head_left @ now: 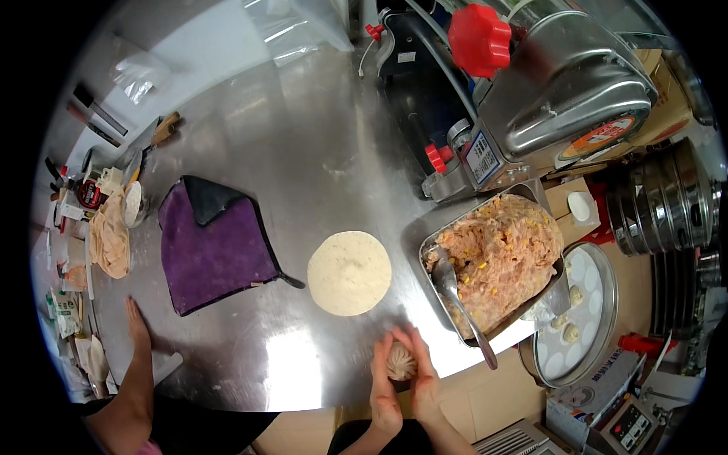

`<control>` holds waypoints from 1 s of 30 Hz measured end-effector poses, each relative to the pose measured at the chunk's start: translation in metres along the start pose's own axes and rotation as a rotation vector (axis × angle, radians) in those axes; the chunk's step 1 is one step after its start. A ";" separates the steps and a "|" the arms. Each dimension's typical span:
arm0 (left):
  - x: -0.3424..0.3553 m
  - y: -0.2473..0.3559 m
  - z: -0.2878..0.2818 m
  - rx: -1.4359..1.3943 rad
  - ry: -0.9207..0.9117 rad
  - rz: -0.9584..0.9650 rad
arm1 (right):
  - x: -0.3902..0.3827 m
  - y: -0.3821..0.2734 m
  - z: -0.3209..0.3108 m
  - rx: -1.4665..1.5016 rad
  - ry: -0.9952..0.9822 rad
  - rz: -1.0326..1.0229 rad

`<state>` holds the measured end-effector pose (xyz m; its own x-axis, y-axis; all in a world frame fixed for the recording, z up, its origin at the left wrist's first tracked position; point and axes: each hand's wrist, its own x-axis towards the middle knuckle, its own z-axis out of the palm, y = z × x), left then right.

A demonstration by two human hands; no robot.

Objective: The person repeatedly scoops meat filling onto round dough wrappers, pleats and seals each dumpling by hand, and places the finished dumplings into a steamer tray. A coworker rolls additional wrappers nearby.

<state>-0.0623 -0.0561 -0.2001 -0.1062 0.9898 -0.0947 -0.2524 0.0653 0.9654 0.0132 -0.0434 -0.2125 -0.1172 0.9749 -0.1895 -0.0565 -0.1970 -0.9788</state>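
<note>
At the near edge of the steel table, a pleated bun (401,362) of raw dough is cupped between my two palms. My left hand (383,387) curves round its left side and my right hand (422,373) round its right, fingertips close together at the far side. Swirled pleats show on top; the underside is hidden. Just beyond my hands lies a pale, floury round of dough (349,273), flat on the table. To the right, a metal pan (426,254) is heaped with pinkish minced filling (500,262) with yellow bits. A metal spoon (449,284) rests in it, handle over the near rim.
A purple cloth (212,246) lies left of the dough. Another person's hand (136,322) rests on the table's left side, near a larger dough piece (111,235). A steel machine (561,91) stands at far right. A round steamer tray (603,318) holds several buns.
</note>
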 end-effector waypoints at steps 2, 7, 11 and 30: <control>0.009 0.002 -0.007 -0.044 0.045 -0.020 | -0.002 -0.014 0.005 0.022 0.116 0.020; 0.006 0.000 0.006 0.037 0.037 -0.040 | -0.008 0.006 0.001 -0.012 0.029 0.112; 0.010 -0.003 -0.006 -0.018 0.089 0.007 | -0.002 0.004 -0.004 0.054 0.132 -0.076; 0.009 -0.004 -0.002 -0.045 0.094 -0.075 | -0.011 -0.008 0.003 0.089 0.232 0.043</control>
<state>-0.0636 -0.0480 -0.2056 -0.1743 0.9660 -0.1907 -0.3052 0.1312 0.9432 0.0116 -0.0531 -0.2025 0.1085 0.9611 -0.2538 -0.1448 -0.2373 -0.9606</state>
